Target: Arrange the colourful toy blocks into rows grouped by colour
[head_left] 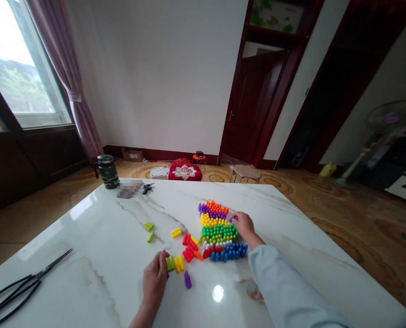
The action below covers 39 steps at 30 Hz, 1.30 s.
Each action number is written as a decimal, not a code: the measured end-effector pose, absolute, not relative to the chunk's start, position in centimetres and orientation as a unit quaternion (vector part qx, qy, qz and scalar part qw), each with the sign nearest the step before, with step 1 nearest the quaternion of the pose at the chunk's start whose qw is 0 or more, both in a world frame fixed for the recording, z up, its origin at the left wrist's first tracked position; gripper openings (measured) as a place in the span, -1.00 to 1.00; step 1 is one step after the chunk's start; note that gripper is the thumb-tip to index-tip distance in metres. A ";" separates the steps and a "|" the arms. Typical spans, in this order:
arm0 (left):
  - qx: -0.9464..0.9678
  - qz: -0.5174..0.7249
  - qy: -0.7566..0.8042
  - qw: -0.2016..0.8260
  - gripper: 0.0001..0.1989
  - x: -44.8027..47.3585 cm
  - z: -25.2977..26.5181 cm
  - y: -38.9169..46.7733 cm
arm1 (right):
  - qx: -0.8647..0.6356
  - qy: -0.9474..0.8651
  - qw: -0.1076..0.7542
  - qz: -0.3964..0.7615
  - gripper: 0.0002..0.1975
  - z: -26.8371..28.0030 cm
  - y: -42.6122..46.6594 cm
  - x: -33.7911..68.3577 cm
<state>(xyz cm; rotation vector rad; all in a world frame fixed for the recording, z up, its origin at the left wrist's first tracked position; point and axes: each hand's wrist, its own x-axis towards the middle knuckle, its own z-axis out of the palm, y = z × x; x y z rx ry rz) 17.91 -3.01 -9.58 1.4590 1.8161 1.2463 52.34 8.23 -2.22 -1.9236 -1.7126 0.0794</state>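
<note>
Rows of small round-headed plastic pieces [219,233] lie grouped by colour on the table: orange, purple, yellow, green, lime, white, red and blue. At the right edge of the purple row, my right hand [244,226] pinches a small purple piece [232,219]. My left hand [155,275] is closed at the near left, its fingertips on a lime-green piece [170,263]. Beside that lie yellow pieces [179,264] and a loose purple piece [188,279]. Red pieces [189,249] sit between my hands. What the left palm covers is hidden.
Black-handled scissors [40,275] lie at the left of the white marbled table [96,237]. A camouflage flask [108,172], a blurred-out flat item [129,189] and small pliers [148,187] are at the far left corner. Loose lime pieces [148,226] lie nearer. A stool [246,173] stands beyond.
</note>
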 end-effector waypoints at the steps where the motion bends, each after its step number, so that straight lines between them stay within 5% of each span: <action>1: 0.534 0.457 0.668 0.246 -0.52 17.9 -9.5 -3.1 | -0.717 -0.645 0.263 0.029 -0.78 -2.4 8.6 52.2; 11: 0.536 0.459 0.666 0.245 -0.45 18.2 -9.2 -3.1 | -0.741 -0.653 0.151 0.039 -0.79 -4.0 11.7 51.4; 22: 0.533 0.461 0.668 0.239 -0.45 18.1 -9.7 -3.1 | -0.743 -0.653 0.143 0.033 -0.76 -4.0 12.5 51.5; 32: 0.529 0.500 0.647 0.228 -0.49 18.3 -9.8 -2.9 | -0.740 -0.630 0.236 0.001 -0.77 -3.0 10.5 50.9; 39: 0.499 0.543 0.631 0.240 -0.53 18.6 -9.3 -2.9 | -0.517 -0.729 0.443 0.072 -0.77 -3.3 3.4 41.5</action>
